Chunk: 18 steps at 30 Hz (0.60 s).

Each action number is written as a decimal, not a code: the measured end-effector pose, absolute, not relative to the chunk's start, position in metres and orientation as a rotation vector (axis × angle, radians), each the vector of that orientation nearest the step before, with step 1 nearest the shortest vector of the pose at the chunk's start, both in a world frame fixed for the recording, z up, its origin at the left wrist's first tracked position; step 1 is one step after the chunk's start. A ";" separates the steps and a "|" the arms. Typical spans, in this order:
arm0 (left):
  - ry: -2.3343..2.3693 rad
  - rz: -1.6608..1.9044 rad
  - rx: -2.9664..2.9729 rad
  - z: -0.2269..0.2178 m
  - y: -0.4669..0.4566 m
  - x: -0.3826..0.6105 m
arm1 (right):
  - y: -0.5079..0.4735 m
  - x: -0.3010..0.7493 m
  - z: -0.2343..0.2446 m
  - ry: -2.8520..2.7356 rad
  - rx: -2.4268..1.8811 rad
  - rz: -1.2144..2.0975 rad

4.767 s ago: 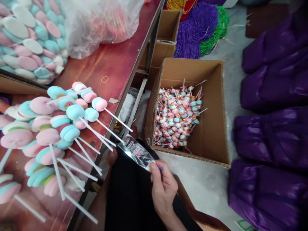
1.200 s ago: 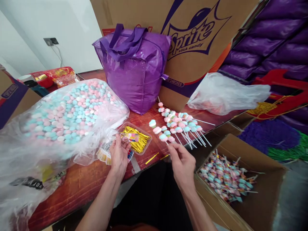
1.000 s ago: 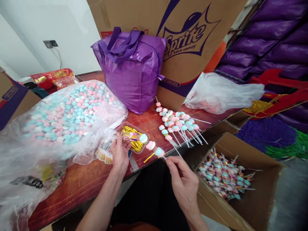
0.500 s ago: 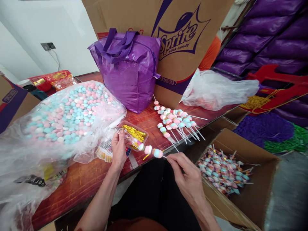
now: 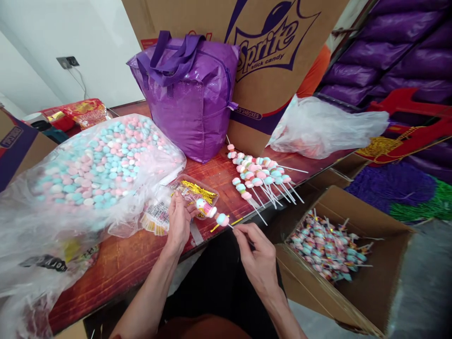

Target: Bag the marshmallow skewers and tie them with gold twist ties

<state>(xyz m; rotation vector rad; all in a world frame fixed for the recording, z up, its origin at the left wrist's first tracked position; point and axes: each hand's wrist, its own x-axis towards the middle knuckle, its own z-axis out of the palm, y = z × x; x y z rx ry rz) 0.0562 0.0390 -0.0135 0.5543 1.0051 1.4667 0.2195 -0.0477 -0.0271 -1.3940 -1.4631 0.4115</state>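
Observation:
My right hand pinches the white stick of a marshmallow skewer with pink, white and blue pieces. The skewer's far end goes into a small clear printed bag that my left hand holds open by its mouth. Both hands are over the front edge of the red-brown table, just in front of a clear tray of gold twist ties. A row of bare marshmallow skewers lies on the table to the right of the tray.
A big clear sack of loose pink and blue marshmallows fills the table's left. Behind stand a purple bag and a large Sprite carton. An open box of wrapped skewers sits low right. A stack of flat bags lies by my left hand.
My right hand picked one skewer from the row and carried it left. Its tip has now slid into the bag held by my left hand.

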 end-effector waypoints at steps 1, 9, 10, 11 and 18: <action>0.989 1.448 0.543 -0.012 0.038 0.057 | -0.047 0.218 -0.028 -1.472 -1.390 0.392; 0.939 1.427 0.496 -0.012 0.034 0.063 | -0.048 0.203 -0.031 -1.577 -1.366 0.380; 0.913 1.444 0.475 -0.012 0.034 0.063 | -0.049 0.203 -0.031 -1.566 -1.363 0.464; 0.892 1.454 0.457 -0.012 0.034 0.063 | -0.050 0.202 -0.030 -1.544 -1.362 0.556; 0.881 1.352 0.444 -0.015 0.030 0.067 | -0.046 0.197 -0.028 -1.048 -1.320 1.313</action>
